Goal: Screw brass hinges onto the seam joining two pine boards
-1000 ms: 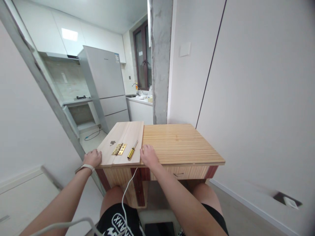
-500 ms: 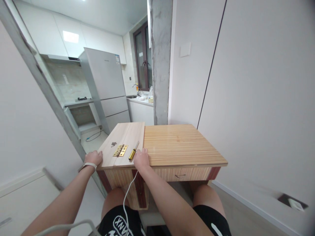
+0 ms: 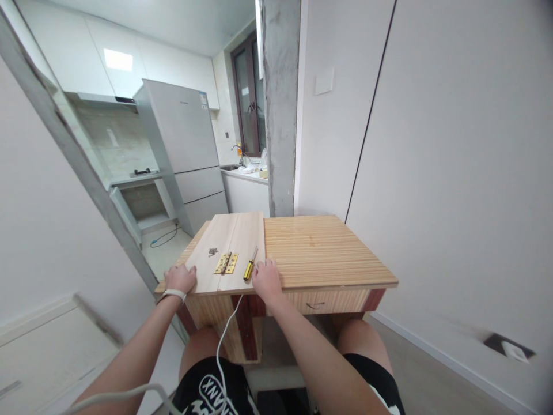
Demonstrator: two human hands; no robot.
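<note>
Two pale wooden boards [image 3: 233, 231] lie side by side on the desk, a thin seam between them. My left hand [image 3: 180, 279] is closed on their left edge near the front corner. On the opposite edge, also near the front, my right hand [image 3: 266, 280] grips the right-hand board. An open brass hinge [image 3: 226, 263] rests across the seam. Left of it sits a small pile of screws [image 3: 213, 252]. A yellow-and-black screwdriver [image 3: 249, 268] lies on the right board, close to my right fingers, its tip pointing away from me.
The striped wooden desk [image 3: 328, 248] has a drawer [image 3: 317, 304] in front, above my knees. A white cable [image 3: 227, 337] hangs down before the desk. Walls stand on both sides, with a grey pillar [image 3: 283, 115] behind. A fridge [image 3: 181, 138] stands in the kitchen beyond.
Both hands have shifted the boards to the right across the desk, baring a strip of desktop at the left. The hinge, screws and screwdriver have travelled along on them.
</note>
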